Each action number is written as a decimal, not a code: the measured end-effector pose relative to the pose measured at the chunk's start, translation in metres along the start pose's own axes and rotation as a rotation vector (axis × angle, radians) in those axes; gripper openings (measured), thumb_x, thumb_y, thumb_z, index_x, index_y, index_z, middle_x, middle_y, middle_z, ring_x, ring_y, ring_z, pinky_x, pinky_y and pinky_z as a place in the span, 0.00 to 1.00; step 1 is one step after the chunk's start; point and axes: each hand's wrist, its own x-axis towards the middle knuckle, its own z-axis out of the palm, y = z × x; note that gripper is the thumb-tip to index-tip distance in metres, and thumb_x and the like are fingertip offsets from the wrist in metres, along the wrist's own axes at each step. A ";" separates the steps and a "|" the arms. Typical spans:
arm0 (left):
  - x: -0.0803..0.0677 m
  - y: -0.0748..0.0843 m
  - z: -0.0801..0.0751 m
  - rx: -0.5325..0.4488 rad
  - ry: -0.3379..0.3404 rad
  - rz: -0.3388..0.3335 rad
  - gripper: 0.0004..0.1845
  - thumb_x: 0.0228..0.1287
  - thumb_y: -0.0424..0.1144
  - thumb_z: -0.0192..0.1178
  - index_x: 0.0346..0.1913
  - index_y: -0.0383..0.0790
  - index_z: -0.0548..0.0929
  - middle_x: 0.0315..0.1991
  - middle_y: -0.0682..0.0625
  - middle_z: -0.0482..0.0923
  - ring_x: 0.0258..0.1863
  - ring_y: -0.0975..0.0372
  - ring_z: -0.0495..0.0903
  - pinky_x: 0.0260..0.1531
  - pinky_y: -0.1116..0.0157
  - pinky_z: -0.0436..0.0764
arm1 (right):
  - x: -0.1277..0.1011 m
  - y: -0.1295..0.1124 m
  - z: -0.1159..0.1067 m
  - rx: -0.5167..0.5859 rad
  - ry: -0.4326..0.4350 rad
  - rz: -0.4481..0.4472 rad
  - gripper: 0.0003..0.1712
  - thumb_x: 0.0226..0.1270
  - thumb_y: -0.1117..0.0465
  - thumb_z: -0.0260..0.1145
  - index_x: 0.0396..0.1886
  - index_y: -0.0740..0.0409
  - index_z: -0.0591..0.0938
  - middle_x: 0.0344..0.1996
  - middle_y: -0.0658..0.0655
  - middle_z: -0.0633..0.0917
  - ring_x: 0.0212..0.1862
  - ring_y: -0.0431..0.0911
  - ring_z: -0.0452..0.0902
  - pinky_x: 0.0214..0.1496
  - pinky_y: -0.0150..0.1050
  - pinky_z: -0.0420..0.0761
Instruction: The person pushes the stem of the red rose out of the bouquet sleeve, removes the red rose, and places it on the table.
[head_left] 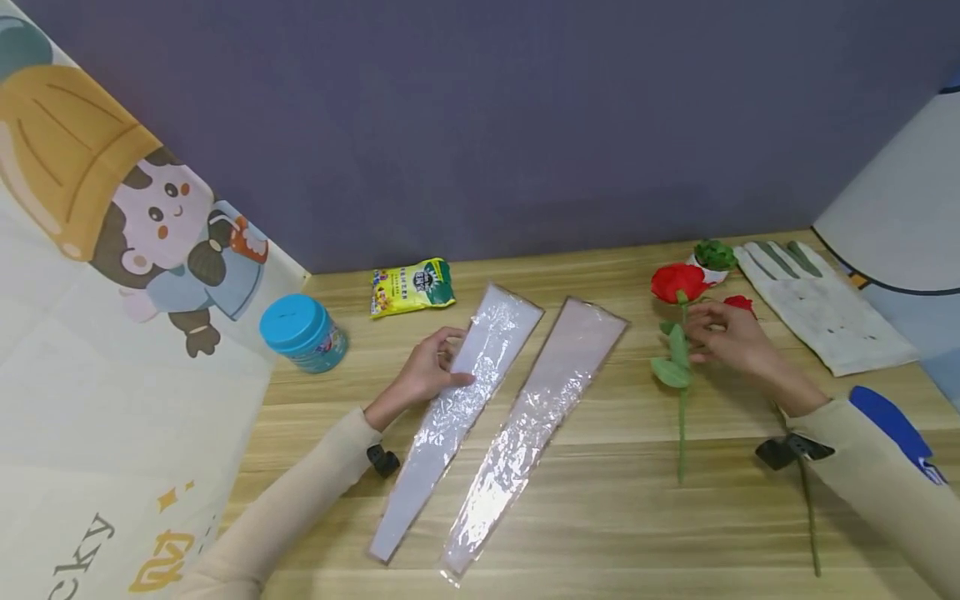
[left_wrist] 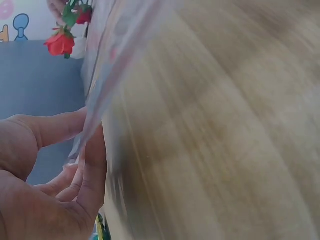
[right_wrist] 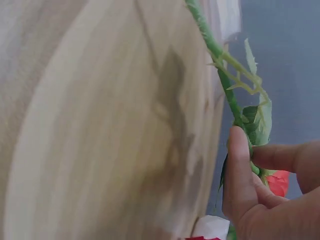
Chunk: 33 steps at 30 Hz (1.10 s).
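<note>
My left hand (head_left: 429,367) pinches the edge of a long tapered clear-and-white flower sleeve (head_left: 468,392), thumb on top and fingers beneath. In the left wrist view the sleeve's edge (left_wrist: 102,95) runs between thumb and fingers, lifted over the wood. A second such sleeve (head_left: 528,425) lies just to its right. My right hand (head_left: 731,337) pinches the green stem (right_wrist: 232,100) of a red rose (head_left: 678,283) close below its bloom, the stem hanging over the table and casting a shadow. Another red rose (head_left: 739,303) lies behind this hand, partly hidden, its stem (head_left: 810,517) passing under the forearm.
A yellow-green packet (head_left: 412,287) and a blue-lidded jar (head_left: 303,333) stand at the back left. Back right are a small potted plant (head_left: 714,257) and a white-and-grey glove (head_left: 825,308). A blue flat object (head_left: 892,425) lies by the right sleeve. A dark partition (head_left: 525,133) borders the table's back.
</note>
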 end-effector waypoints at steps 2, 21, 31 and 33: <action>0.000 -0.001 0.001 0.003 -0.002 -0.003 0.44 0.48 0.28 0.79 0.71 0.40 0.73 0.42 0.39 0.84 0.31 0.59 0.81 0.32 0.67 0.85 | 0.002 0.003 0.003 0.003 -0.002 0.007 0.30 0.80 0.62 0.58 0.73 0.76 0.64 0.47 0.53 0.80 0.36 0.30 0.81 0.39 0.38 0.92; -0.009 0.003 0.004 0.151 0.047 -0.019 0.43 0.48 0.35 0.82 0.69 0.40 0.75 0.49 0.40 0.84 0.47 0.49 0.85 0.52 0.53 0.87 | 0.002 0.021 0.015 -0.045 -0.024 0.014 0.31 0.82 0.59 0.58 0.72 0.78 0.67 0.56 0.76 0.82 0.34 0.30 0.83 0.37 0.36 0.92; -0.019 0.009 -0.005 0.175 0.072 0.000 0.42 0.50 0.35 0.81 0.70 0.38 0.73 0.56 0.37 0.85 0.48 0.47 0.88 0.51 0.53 0.90 | -0.015 0.005 0.006 -0.162 0.037 -0.090 0.29 0.80 0.56 0.61 0.69 0.72 0.72 0.60 0.77 0.80 0.39 0.35 0.85 0.36 0.39 0.92; -0.022 0.010 -0.006 0.182 0.077 0.018 0.42 0.52 0.35 0.81 0.70 0.39 0.73 0.57 0.37 0.85 0.51 0.45 0.88 0.54 0.51 0.89 | -0.020 -0.001 0.006 -0.207 0.056 -0.129 0.28 0.79 0.57 0.62 0.68 0.71 0.73 0.59 0.77 0.81 0.41 0.45 0.87 0.34 0.38 0.91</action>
